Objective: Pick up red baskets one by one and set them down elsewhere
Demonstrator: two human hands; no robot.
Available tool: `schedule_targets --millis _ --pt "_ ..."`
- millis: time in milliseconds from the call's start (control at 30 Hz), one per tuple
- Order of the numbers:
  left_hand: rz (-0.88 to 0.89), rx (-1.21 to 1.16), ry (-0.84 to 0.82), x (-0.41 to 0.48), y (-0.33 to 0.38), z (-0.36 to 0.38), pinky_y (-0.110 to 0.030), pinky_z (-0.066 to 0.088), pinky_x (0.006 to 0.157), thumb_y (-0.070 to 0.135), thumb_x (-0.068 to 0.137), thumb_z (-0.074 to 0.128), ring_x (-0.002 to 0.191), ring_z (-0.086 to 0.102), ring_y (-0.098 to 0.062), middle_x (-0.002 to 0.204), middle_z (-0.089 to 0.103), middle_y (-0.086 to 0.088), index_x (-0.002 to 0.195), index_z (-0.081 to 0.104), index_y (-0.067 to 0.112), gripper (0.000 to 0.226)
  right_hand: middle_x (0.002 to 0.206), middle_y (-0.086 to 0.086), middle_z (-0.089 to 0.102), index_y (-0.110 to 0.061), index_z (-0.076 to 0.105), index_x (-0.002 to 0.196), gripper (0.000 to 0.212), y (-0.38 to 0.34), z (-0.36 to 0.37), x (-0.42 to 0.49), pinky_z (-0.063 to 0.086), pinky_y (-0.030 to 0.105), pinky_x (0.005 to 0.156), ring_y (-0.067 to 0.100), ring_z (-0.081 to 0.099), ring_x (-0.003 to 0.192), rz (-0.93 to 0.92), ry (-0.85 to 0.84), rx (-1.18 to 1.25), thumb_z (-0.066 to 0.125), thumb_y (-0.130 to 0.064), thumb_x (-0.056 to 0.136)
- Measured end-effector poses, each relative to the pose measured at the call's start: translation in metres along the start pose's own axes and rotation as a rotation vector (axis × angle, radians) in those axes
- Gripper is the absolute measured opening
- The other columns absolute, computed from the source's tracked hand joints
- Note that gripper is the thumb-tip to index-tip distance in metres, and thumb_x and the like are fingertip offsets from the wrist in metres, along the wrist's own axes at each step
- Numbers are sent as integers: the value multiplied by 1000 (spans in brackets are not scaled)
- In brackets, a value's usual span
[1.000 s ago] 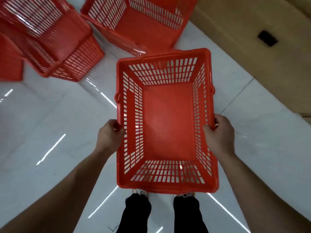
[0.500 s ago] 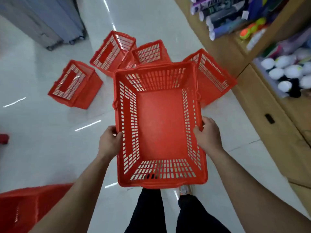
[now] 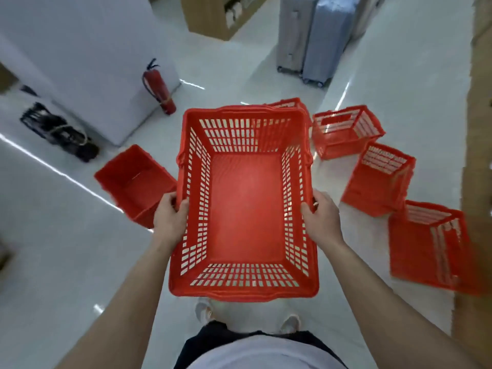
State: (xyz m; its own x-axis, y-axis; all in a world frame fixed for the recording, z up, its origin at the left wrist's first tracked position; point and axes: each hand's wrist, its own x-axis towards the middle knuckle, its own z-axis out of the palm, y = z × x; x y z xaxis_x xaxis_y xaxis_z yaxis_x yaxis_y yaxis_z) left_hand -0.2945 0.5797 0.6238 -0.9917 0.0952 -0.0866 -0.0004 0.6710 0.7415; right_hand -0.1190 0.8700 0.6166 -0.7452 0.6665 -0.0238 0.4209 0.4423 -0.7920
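Observation:
I hold a red slotted plastic shopping basket [image 3: 246, 206] in front of me above the floor, its open top facing me and nothing inside it. My left hand [image 3: 170, 217] grips the basket's left rim, thumb over the edge. On the right rim my right hand [image 3: 320, 218] grips the same way. My feet show below the basket.
Several more red baskets lie on the white floor: one at the left [image 3: 135, 182], others at the right [image 3: 346, 130] [image 3: 379, 179] [image 3: 428, 245]. A red fire extinguisher [image 3: 158, 87] leans by a white pillar [image 3: 87, 62]. Suitcases [image 3: 314, 35] stand behind; a wooden shelf edge [image 3: 476, 155] runs along the right.
The view has swung left while I carry the basket: the shelf with goods has left the frame, and the pillar, extinguisher and suitcases have come into sight. Both hands keep their grip.

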Motion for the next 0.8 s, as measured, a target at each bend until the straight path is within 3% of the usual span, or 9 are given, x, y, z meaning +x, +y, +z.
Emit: schedule_targets --millis 133,267,467,567,667,800 --pt "-120 -101 112 11 -67 -82 -33 50 78 31 97 58 90 63 -17 107 65 1 124 57 17 31 87 -12 56 -37 62 97 16 -74 80 1 37 7 61 -9 54 83 -109 -129 -16 54 -23 93" --pt "-217 -168 234 33 -137 -157 -35 53 79 30 97 59 87 67 -18 103 68 -1 120 59 15 28 89 -14 56 -33 66 105 17 -147 171 9 35 6 64 -4 57 80 -210 -245 -75 58 -24 93" --pt "-306 -208 360 63 -213 -247 -38 56 81 35 97 58 89 67 -15 103 67 3 113 56 25 19 96 -2 66 -26 68 114 24 -244 280 18 51 30 77 8 63 84 -353 -387 -76 59 -22 92" --pt "-327 -207 405 84 -239 -275 -30 54 73 38 96 58 87 66 -7 100 64 11 111 54 31 17 93 -2 63 -24 69 114 24 -277 322 28 48 27 75 4 60 81 -412 -413 -89 61 -20 91" --pt "-354 -223 428 115 -258 -289 -23 53 65 42 95 58 80 66 -1 96 63 19 108 52 37 16 93 -5 61 -24 67 115 23 -299 361 47 39 14 69 -2 57 81 -424 -430 -115 61 -23 93" --pt "-410 -264 435 168 -275 -290 -12 47 53 48 94 58 74 67 5 92 64 21 104 50 46 13 94 -7 61 -25 67 115 22 -319 414 91 41 14 67 -1 59 80 -424 -477 -134 59 -25 94"
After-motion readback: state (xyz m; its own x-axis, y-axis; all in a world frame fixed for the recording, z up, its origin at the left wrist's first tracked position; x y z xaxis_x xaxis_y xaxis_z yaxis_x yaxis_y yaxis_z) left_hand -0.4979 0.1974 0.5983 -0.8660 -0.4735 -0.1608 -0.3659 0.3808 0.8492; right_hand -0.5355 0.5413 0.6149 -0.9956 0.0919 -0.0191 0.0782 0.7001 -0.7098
